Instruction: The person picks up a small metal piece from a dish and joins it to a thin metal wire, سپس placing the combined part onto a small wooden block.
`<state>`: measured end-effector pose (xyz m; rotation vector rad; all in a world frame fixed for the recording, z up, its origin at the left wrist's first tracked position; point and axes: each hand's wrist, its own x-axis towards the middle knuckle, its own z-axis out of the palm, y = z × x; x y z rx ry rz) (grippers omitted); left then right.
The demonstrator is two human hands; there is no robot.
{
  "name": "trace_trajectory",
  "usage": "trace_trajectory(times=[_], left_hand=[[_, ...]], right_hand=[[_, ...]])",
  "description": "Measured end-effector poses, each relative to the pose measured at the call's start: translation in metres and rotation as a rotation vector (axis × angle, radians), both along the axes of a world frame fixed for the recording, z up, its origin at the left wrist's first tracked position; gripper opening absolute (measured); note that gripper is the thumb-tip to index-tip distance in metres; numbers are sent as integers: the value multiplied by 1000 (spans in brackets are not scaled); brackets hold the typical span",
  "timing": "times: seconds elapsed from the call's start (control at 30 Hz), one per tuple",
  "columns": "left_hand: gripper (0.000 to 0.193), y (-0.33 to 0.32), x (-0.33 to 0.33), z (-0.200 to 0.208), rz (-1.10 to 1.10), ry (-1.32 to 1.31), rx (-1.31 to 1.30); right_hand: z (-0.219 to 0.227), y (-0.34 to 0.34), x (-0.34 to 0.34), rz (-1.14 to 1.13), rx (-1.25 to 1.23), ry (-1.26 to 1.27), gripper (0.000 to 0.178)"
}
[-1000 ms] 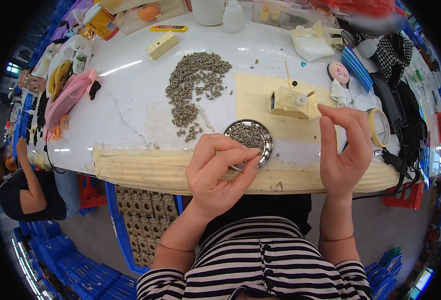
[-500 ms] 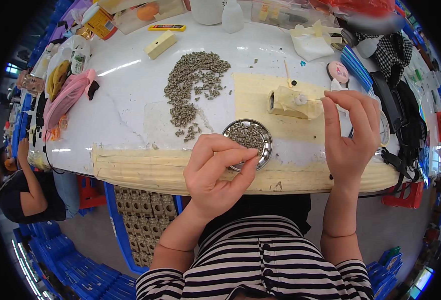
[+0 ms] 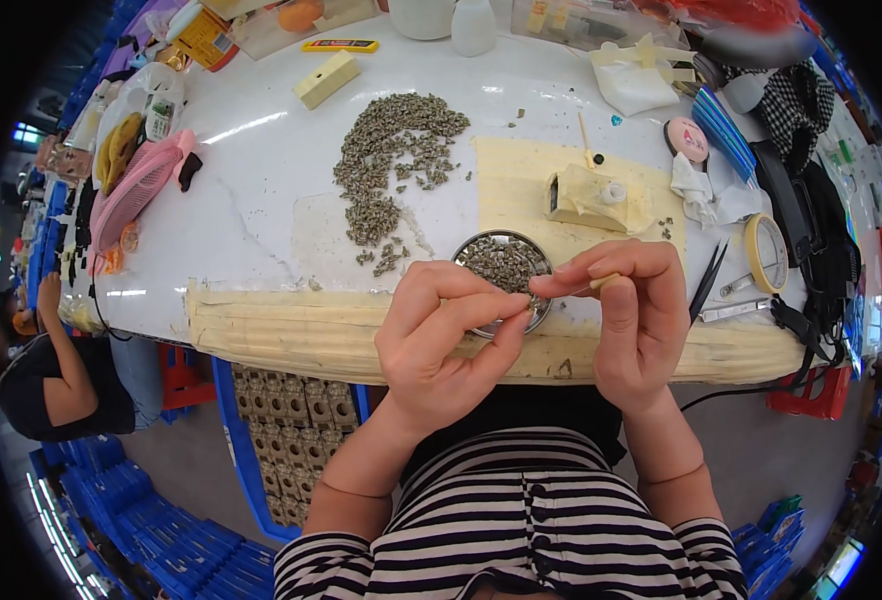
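My left hand [image 3: 446,345] is closed in a pinch on a small grey metal part [image 3: 529,303], mostly hidden by the fingertips. Between the fingers of my right hand [image 3: 641,320] is a thin needle tool [image 3: 602,283] with a pale yellow handle; its tip reaches toward the pinched part. Both hands hover at the near side of a round metal dish [image 3: 504,234] filled with small metal parts. Beyond my right hand, a block wrapped in masking tape [image 3: 581,205] carries a small translucent bottle [image 3: 613,190].
A heap of metal parts [image 3: 371,190] covers the middle table. Black tweezers [image 3: 709,280], a tape roll [image 3: 767,252] and white tissue [image 3: 694,190] lie right. A pink mesh bag [image 3: 141,195] sits left. Below the padded edge [image 3: 281,325] stands a blue crate [image 3: 243,455] of metal pieces.
My right hand has come from the bottle on the taped block down and left, bringing the needle tool to my left fingertips. My left hand keeps its pinch over the dish.
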<state>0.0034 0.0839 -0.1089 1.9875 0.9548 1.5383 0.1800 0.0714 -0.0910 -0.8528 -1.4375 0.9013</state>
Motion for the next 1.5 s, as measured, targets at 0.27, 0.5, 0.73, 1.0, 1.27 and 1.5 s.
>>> trace_trajectory(times=[0.27, 0.5, 0.73, 1.0, 1.27, 1.5], left_hand=[[21, 1, 0, -1, -4, 10, 14], [21, 1, 0, -1, -2, 10, 16], [21, 2, 0, 0, 1, 16, 25], [21, 1, 1, 0, -2, 11, 23], [22, 2, 0, 1, -8, 15, 24], [22, 1, 0, 0, -12, 11, 20]], right_hand=[[-4, 0, -1, 33, 11, 101, 16], [-5, -1, -1, 23, 10, 92, 15], [-5, -1, -1, 18, 17, 84, 15], [-4, -1, -1, -6, 8, 71, 15], [-3, -1, -2, -13, -33, 117, 16], [10, 7, 10, -185, 58, 76, 15]])
